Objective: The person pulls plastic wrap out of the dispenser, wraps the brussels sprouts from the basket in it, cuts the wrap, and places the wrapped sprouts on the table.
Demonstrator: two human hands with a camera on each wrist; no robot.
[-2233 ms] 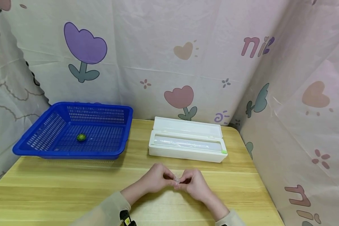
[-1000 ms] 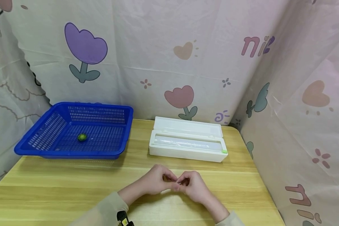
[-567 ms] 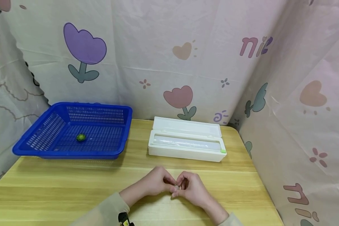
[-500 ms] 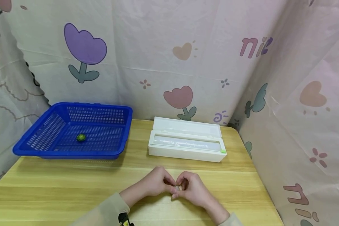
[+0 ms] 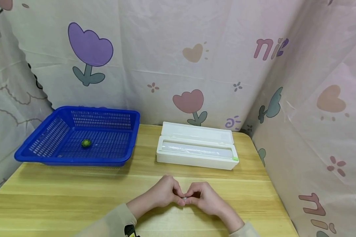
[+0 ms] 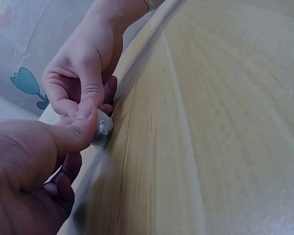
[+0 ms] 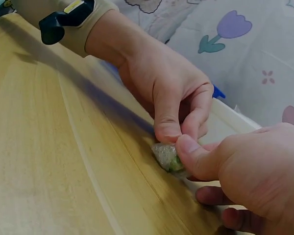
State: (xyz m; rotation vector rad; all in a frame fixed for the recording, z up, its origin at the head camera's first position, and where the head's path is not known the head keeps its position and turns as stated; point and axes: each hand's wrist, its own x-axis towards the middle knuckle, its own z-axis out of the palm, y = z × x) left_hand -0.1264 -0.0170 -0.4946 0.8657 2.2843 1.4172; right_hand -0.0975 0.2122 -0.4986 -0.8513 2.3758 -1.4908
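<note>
Hands, left hand (image 5: 167,192) and right hand (image 5: 203,198), were together over the near middle of a pale wood-grain desk (image 5: 77,191), both pinching a small green lump in crinkled clear film (image 7: 165,157). Lump mostly hidden in the grip; couldn't tell if it touched the desk. My read: step in hand was gathering and tightening the film. Next move seemed to call for one hand pinning the gather while the other pressed loose edges down, lightly; film could cling or spring back.

Just beyond: white rectangular plastic box (image 5: 194,160), white lid (image 5: 197,133) tipped back open, roll of clear film (image 5: 197,150) inside, bright green tab (image 5: 235,158) at front right corner. It limited forward reach.

Far left: blue perforated plastic basket (image 5: 77,160), small round green item (image 5: 85,143) on its floor. Raised walls would need lifting over. Pale flower-printed curtain (image 5: 151,49) closed off back and right.
</note>
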